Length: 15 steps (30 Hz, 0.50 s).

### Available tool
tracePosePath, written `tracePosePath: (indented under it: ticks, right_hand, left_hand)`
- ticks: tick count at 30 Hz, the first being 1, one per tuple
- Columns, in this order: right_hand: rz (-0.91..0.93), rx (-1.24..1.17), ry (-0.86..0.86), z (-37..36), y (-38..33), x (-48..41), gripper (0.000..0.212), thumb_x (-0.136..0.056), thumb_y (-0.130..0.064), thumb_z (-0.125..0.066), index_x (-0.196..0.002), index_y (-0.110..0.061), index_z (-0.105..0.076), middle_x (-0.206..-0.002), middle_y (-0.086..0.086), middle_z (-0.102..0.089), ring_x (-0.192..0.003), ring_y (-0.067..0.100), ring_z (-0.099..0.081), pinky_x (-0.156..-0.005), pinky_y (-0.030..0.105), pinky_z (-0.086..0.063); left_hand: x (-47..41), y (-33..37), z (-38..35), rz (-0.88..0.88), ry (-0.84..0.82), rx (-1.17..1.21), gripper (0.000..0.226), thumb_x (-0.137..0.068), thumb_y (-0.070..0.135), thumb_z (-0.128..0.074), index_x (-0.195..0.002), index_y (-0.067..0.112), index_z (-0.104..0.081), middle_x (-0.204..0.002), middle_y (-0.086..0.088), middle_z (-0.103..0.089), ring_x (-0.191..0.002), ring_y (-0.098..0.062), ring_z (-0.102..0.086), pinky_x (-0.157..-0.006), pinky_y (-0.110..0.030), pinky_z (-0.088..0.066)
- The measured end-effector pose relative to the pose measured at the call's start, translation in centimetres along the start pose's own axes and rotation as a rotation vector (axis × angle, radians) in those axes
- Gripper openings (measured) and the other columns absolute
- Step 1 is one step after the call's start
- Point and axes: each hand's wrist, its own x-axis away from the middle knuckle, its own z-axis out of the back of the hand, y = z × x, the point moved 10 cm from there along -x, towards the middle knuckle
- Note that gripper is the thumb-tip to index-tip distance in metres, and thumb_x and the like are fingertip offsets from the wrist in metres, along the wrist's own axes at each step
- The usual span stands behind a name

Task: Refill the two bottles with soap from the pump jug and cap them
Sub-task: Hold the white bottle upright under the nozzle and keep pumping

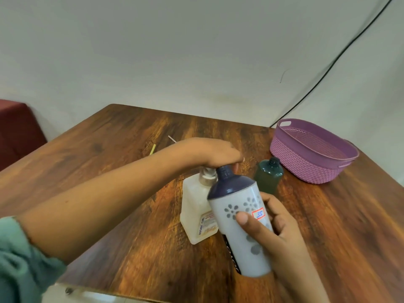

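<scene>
My right hand (275, 235) grips a white bottle with grey flowers and a dark blue neck (238, 217), tilted so its mouth sits under the pump. My left hand (209, 153) lies palm down on the pump head of the translucent soap jug (195, 213), which stands on the table just left of the white bottle. The pump nozzle is mostly hidden by my left hand and the bottle's neck. A small dark green bottle (269, 176) stands upright beyond the white one; whether it carries a cap I cannot tell.
A purple woven basket (310, 158) sits at the back right of the wooden table (131, 162). A yellow stick (152, 149) and a thin white stick (172, 139) lie behind my left hand. A black cable (341, 53) runs down the wall.
</scene>
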Motion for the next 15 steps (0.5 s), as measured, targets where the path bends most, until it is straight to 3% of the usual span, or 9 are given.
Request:
tracePosePath:
  ticks: [3,7,11,15]
  right_hand:
    - [0.008,-0.001,0.011,0.3,-0.4,0.0,0.059,-0.041,-0.041,-0.08,-0.096,-0.026,-0.066,-0.089,0.008,-0.074,-0.076,0.025,-0.072,-0.057,0.028,-0.054]
    - [0.032,-0.011,-0.008,0.1,-1.1,-0.2,0.052,-0.042,-0.042,-0.08,-0.092,-0.032,-0.068,-0.09,0.007,-0.073,-0.076,0.025,-0.072,-0.057,0.028,-0.054]
    - [0.022,-0.019,-0.02,0.0,-0.6,-0.3,0.052,-0.041,-0.04,-0.08,-0.092,-0.031,-0.068,-0.09,0.008,-0.073,-0.076,0.025,-0.072,-0.057,0.029,-0.055]
    - [0.011,-0.031,-0.018,0.0,-0.1,-0.3,0.052,-0.041,-0.038,-0.08,-0.09,-0.03,-0.068,-0.088,0.009,-0.074,-0.073,0.024,-0.072,-0.055,0.027,-0.054]
  left_hand:
    - [0.0,0.3,0.7,-0.004,0.007,-0.048,0.042,-0.102,0.035,-0.031,-0.108,0.008,-0.062,-0.108,-0.007,-0.063,-0.098,-0.023,-0.057,-0.081,-0.03,-0.04]
    - [-0.2,0.3,2.9,-0.006,0.147,-0.09,0.043,-0.096,0.051,-0.035,-0.099,0.015,-0.058,-0.091,-0.001,-0.055,-0.079,-0.013,-0.051,-0.07,-0.029,-0.038]
    - [-0.4,-0.4,1.2,-0.011,0.101,0.053,0.043,-0.099,0.036,-0.033,-0.098,0.008,-0.067,-0.091,-0.003,-0.063,-0.091,-0.022,-0.059,-0.088,-0.035,-0.043]
    - [-0.3,-0.4,0.2,-0.014,0.054,0.07,0.038,-0.099,0.025,-0.034,-0.101,0.005,-0.066,-0.102,-0.006,-0.063,-0.101,-0.025,-0.059,-0.093,-0.037,-0.043]
